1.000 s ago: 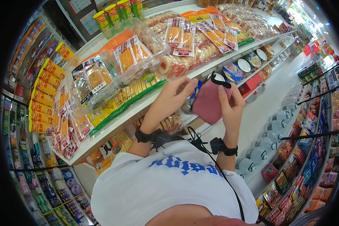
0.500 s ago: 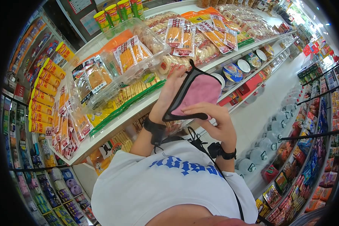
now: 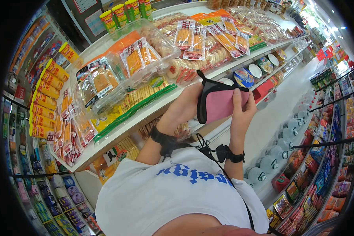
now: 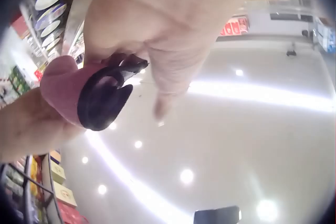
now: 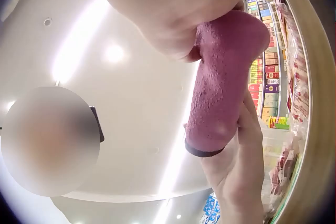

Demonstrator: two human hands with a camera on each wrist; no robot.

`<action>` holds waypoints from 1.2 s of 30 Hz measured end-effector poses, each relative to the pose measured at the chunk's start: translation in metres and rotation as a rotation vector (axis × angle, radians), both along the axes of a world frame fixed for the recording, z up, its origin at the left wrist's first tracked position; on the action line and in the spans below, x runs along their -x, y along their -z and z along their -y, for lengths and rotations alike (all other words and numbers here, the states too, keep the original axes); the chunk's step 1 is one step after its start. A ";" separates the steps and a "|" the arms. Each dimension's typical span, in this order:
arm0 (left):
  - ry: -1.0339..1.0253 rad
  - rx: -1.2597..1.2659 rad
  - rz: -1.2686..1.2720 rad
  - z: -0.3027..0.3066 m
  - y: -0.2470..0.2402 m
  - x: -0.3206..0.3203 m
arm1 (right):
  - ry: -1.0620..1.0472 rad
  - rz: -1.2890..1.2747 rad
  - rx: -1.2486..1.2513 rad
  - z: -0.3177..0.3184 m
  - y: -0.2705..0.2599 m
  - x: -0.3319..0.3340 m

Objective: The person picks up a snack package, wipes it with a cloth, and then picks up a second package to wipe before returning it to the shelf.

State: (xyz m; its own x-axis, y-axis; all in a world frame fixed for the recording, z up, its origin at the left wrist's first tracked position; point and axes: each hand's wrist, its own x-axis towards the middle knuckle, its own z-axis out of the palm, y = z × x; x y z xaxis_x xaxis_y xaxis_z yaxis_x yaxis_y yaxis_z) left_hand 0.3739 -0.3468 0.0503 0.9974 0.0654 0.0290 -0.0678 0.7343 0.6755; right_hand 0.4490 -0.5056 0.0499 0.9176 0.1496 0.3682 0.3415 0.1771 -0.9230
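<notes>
A pink cloth face mask [image 3: 220, 104] with black edging is held up between both hands, in front of the shelf edge. My right hand [image 3: 242, 114] pinches its right side, thumb on the near face and fingers behind. At its left side my left hand [image 3: 185, 104] holds the black edge, most of its fingers hidden behind the cloth. In the left wrist view the mask [image 4: 71, 90] is folded over, its black edging under the left hand [image 4: 152, 29]. The right wrist view shows the textured pink outside of the mask [image 5: 223, 82] bent below the right hand [image 5: 178, 14].
Ahead stands a white display shelf [image 3: 133, 128] with packed snacks, a clear plastic tray [image 3: 167, 53] and yellow tubes [image 3: 45, 100]. Bowl-shaped tubs [image 3: 244, 78] sit on a lower shelf. Large water bottles [image 3: 257, 175] line the aisle floor to the right, beside snack racks [image 3: 320, 157].
The mask was turned over, showing its black-edged side half a second ago, then folded with its pink face up. The left hand, earlier apart from it, is now at its left edge.
</notes>
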 end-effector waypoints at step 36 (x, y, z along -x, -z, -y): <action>-0.280 -1.581 -0.843 -0.182 -0.033 0.001 | -0.254 -0.339 -0.307 0.019 0.008 0.005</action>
State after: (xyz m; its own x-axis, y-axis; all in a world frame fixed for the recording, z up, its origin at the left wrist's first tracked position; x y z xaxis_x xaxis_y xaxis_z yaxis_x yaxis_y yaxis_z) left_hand 0.3730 -0.1647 0.0834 0.7416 0.6307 -0.2287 0.6292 -0.5355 0.5633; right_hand 0.4443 -0.5242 0.0414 0.9418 0.3144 0.1190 -0.0559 0.4955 -0.8668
